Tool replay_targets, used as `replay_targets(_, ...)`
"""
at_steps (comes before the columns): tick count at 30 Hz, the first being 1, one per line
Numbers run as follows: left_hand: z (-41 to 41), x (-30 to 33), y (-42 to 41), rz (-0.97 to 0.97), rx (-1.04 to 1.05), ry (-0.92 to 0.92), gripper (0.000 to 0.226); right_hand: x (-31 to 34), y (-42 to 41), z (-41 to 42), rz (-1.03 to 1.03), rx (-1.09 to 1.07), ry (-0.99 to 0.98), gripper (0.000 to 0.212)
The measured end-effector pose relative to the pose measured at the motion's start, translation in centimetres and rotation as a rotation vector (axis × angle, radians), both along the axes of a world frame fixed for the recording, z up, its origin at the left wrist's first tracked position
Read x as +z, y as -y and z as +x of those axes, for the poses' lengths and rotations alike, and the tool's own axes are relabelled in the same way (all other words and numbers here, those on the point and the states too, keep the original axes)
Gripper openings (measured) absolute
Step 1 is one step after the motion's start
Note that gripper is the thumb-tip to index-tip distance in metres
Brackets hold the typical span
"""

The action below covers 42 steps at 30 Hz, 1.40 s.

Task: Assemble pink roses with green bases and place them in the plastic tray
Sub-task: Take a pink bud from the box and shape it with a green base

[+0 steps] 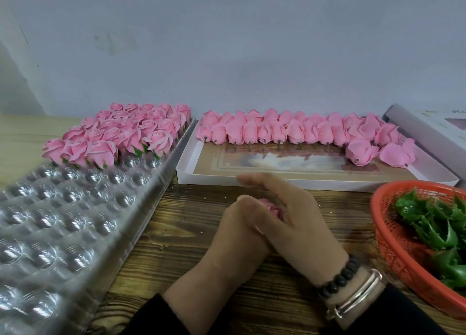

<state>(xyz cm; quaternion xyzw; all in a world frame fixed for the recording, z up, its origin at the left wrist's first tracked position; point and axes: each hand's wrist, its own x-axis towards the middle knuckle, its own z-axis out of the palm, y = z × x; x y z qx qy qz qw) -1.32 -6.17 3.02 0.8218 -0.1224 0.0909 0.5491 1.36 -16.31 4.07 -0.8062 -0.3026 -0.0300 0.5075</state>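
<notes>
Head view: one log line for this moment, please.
step: assembling rose | left hand: holds rose | right hand: over rose, fingers straight | tray: far rows filled | bases: in basket

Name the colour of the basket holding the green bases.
Red-orange mesh basket, holding the green bases, seen best in the head view.

A wooden table [252, 302] with dark, streaky grain fills the lower part of the view, from 3 o'clock round to 9 o'clock. Behind it, from 10 o'clock through 12 to 2 o'clock, stands a plain pale wall [239, 44] with a faint smudge toward 11 o'clock. At 2 o'clock, against the right edge, a grey box lid [413, 128] lies tilted, with a printed white face partly cut off by the frame. At 9 o'clock a lighter wooden surface [27, 143] shows beside the dark table, reaching back to the wall.
</notes>
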Motion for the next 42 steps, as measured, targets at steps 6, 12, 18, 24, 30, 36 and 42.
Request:
replay_targets(6,-0.3,0.8,0.8,-0.122,-0.033,-0.003,0.029,-0.2,-0.3,-0.3,-0.017,-0.026,0.057,0.048)
replay_targets(12,-0.5,0.6,0.1,-0.212,-0.037,0.019,0.024,0.1,0.4,0.3,-0.079,0.06,-0.014,0.048)
replay_targets(18,-0.3,0.1,-0.2,-0.205,-0.048,0.066,0.029,0.0,0.7,0.8,-0.168,0.144,-0.073,0.057)
replay_targets(24,-0.1,-0.2,-0.4,-0.189,-0.048,0.058,0.007,-0.4,0.9,1.2,-0.073,0.19,-0.122,0.065)
replay_targets(30,0.4,-0.4,-1.6,-0.381,0.197,0.031,0.006,-0.9,1.1,1.5,0.185,0.062,-0.068,0.048)
replay_targets(36,1.1,-0.6,-1.6,-0.687,0.324,0.073,0.009,-1.6,0.4,1.5,0.248,-0.039,0.011,0.024)
replay_targets(42,0.9,-0.6,-1.0,-0.834,0.187,-0.02,0.046,-1.8,-0.6,0.8,0.186,0.059,-0.016,0.032)
